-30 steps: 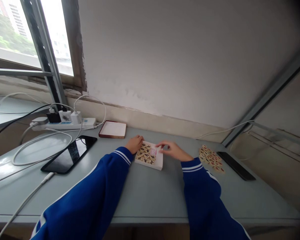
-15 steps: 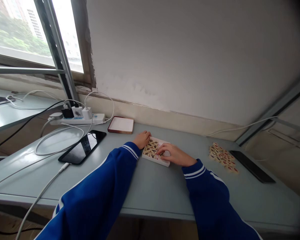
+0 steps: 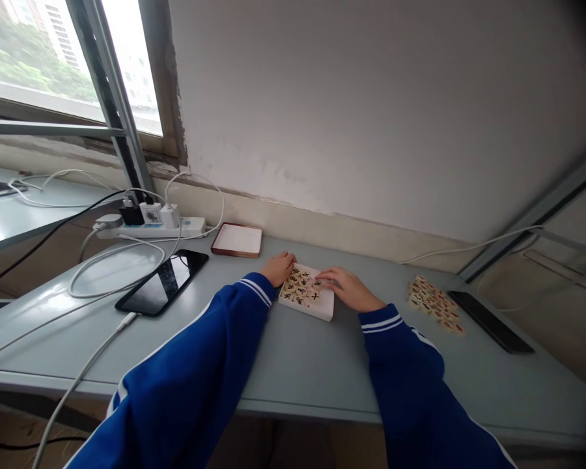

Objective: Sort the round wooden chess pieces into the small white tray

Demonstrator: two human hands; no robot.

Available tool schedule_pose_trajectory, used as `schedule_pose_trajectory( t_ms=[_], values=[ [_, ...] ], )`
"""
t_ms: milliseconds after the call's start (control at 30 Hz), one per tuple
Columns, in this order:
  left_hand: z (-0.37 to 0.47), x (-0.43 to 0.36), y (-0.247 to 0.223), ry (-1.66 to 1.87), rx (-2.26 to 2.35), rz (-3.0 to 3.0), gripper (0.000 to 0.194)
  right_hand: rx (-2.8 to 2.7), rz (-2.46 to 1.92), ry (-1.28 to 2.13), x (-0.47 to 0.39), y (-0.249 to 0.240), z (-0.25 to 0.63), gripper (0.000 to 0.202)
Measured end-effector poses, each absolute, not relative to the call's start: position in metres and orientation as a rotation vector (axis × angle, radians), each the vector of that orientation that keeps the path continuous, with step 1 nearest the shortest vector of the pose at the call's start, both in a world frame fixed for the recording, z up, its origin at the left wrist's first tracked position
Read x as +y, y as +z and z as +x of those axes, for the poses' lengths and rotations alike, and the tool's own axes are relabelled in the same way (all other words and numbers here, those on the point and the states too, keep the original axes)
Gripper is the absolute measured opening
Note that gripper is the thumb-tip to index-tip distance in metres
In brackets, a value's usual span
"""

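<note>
– While the left hand [image 3: 279,268] rests its fingers on the far left corner of the shallow white open-topped box [image 3: 326,309], what's the right hand [image 3: 350,288] doing?

– Fingers bent over the box's right side, tips at the pieces there. Can't tell if thumb and fingers meet or pinch one.

– Left grip?

– Fingers on the corner, thumb hidden. Can't tell if it's clamped on the wall.

– Box contents?

– Round cream pieces with black characters [image 3: 299,287], face up, packed toward the left. A bare strip of box floor shows at the near right. Box sits mid-desk, on the grey smooth desktop [image 3: 312,365], between the hands.

– Right of that?

– Cluster of cream discs with red and black markings [image 3: 434,303], flat on the desktop, well apart from the box. Long flat black object [image 3: 491,322] just beside it, farther right.

– Left side?

– Dark-red-rimmed shallow tray with a white inside [image 3: 237,240], open side up, near the wall. Black flat device with a glossy screen [image 3: 163,284] nearer the person, white cable [image 3: 88,360] at its near end. White power strip [image 3: 193,227] behind, plugs in it.
</note>
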State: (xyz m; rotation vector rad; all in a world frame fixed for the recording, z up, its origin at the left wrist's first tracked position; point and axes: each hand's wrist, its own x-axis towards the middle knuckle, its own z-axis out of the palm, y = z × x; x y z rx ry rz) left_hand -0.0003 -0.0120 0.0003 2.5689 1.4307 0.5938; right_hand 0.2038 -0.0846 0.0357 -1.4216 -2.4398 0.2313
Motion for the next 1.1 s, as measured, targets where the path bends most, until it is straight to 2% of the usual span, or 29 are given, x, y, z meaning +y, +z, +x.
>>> schedule_pose_trajectory(
  t_ms=[167, 333, 433, 633, 733, 900, 1100],
  values=[
    [-0.001, -0.01, -0.001, 0.588, 1.427, 2.573, 0.028, -2.499, -1.49, 0.12, -0.084, 0.033, 0.198, 0.027],
    [-0.002, -0.007, -0.005, 0.603, 1.417, 2.585, 0.028, -2.516, -1.411, 0.337, -0.086, 0.037, 0.197, 0.045],
    [-0.002, -0.007, -0.005, 0.607, 1.416, 2.582, 0.028, -2.549, -1.38, 0.383, -0.088, 0.038, 0.196, 0.045],
    [-0.002, -0.008, -0.002, 0.604, 1.4, 2.564, 0.027, -2.448, -1.405, 0.145, -0.09, 0.038, 0.19, 0.022],
    [-0.002, -0.008, -0.002, 0.605, 1.395, 2.555, 0.027, -2.294, -1.414, 0.084, -0.076, 0.038, 0.209, 0.021],
    [-0.003, -0.007, -0.003, 0.607, 1.39, 2.553, 0.027, -1.941, -1.789, -0.223, -0.047, 0.025, 0.277, 0.024],
    [-0.003, -0.007, -0.002, 0.598, 1.385, 2.551, 0.027, -1.639, -2.284, -0.566, -0.048, -0.001, 0.35, 0.018]
  ],
)
